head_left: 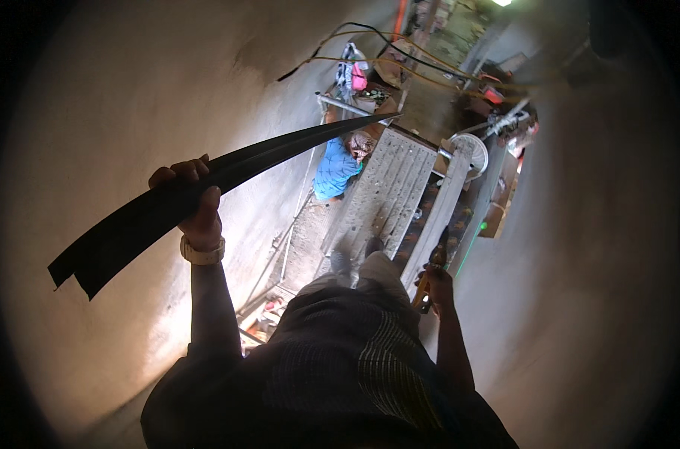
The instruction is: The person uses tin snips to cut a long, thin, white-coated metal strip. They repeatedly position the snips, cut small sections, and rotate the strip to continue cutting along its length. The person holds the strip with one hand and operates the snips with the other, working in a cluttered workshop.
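My left hand [196, 206] is raised near the wall at the left, with the thumb and fingers closed round a long dark channel strip [130, 236]. The strip looks like a metal profile with a folded edge. Its near end is notched, and its other end tapers away toward the upper middle. Low at the right, my right hand [439, 286] grips tin snips [438, 257], with yellow on the handles and a dark pointed head facing away from me. The snips are apart from the strip, and their jaws are too dark to read.
I stand high on a scaffold plank platform [381, 191] between two plastered walls. Below at the left is a person in a blue top [335, 170]. Cables [400, 63] cross ahead, scaffold tubes [347, 105] frame the platform, and a white round basin [471, 153] lies beyond.
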`<action>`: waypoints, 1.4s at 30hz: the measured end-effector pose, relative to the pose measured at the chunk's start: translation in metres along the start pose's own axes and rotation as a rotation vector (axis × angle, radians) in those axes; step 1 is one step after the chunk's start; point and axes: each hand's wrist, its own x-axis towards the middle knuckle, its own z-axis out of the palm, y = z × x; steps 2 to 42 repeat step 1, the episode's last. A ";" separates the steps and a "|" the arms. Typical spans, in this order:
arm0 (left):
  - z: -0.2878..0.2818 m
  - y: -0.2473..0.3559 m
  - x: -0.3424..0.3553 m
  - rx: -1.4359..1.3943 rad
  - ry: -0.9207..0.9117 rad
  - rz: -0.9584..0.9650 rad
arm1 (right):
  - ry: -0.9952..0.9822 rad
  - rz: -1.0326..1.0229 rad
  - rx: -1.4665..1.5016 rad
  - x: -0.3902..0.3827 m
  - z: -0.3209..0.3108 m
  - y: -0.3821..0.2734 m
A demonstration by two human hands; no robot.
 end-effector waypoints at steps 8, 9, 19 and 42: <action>-0.003 -0.002 -0.004 -0.037 0.036 -0.005 | -0.020 0.068 -0.084 0.014 0.001 -0.014; -0.003 -0.002 -0.004 -0.037 0.036 -0.005 | -0.020 0.068 -0.084 0.014 0.001 -0.014; -0.003 -0.002 -0.004 -0.037 0.036 -0.005 | -0.020 0.068 -0.084 0.014 0.001 -0.014; -0.003 -0.002 -0.004 -0.037 0.036 -0.005 | -0.020 0.068 -0.084 0.014 0.001 -0.014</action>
